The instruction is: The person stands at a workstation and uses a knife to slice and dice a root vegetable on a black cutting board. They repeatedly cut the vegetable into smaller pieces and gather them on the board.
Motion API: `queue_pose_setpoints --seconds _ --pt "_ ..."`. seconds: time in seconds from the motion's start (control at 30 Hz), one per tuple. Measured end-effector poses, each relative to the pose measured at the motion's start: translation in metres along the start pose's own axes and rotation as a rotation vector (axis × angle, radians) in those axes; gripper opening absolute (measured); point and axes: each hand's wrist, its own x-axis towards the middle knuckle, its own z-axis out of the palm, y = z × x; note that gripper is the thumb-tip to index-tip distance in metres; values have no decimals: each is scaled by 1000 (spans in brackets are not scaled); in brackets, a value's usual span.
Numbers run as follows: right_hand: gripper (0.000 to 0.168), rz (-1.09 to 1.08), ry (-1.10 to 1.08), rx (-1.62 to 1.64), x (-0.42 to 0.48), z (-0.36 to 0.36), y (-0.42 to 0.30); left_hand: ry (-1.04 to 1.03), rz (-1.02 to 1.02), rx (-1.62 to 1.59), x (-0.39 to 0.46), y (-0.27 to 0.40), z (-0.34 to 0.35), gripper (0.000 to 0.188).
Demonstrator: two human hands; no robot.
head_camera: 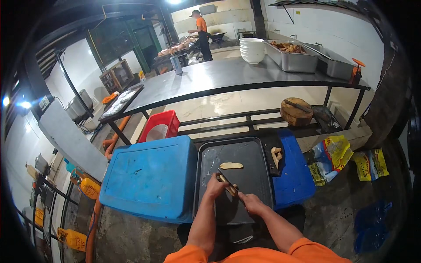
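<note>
Over a black tray [245,151], my left hand [215,187] holds a piece of brownish root [233,191], which looks like ginger. My right hand [253,203] grips a knife [225,176], its handle mostly hidden in the fist. The blade slants up and to the left, lying along the root close to the left fingers. Beyond the hands, a long pale peeled piece [231,165] lies flat on the tray. A knobbly ginger root [276,156] rests on a dark surface just right of the tray.
Blue lidded bins [148,177] flank the tray. Ahead runs a steel table [210,74] bearing stacked white bowls [252,51] and a metal pan of food [292,60]. Below are a red crate [171,123] and a round chopping block [295,115]. A person [201,31] stands farther back.
</note>
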Motion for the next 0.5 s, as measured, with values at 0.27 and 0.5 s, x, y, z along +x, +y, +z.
queue_pose_setpoints --seconds 0.27,0.5 --pt "62 -16 -6 154 -38 -6 -28 53 22 -16 -7 21 3 74" --pt "63 -53 -27 228 -21 5 -10 -82 81 -214 -11 43 0 70"
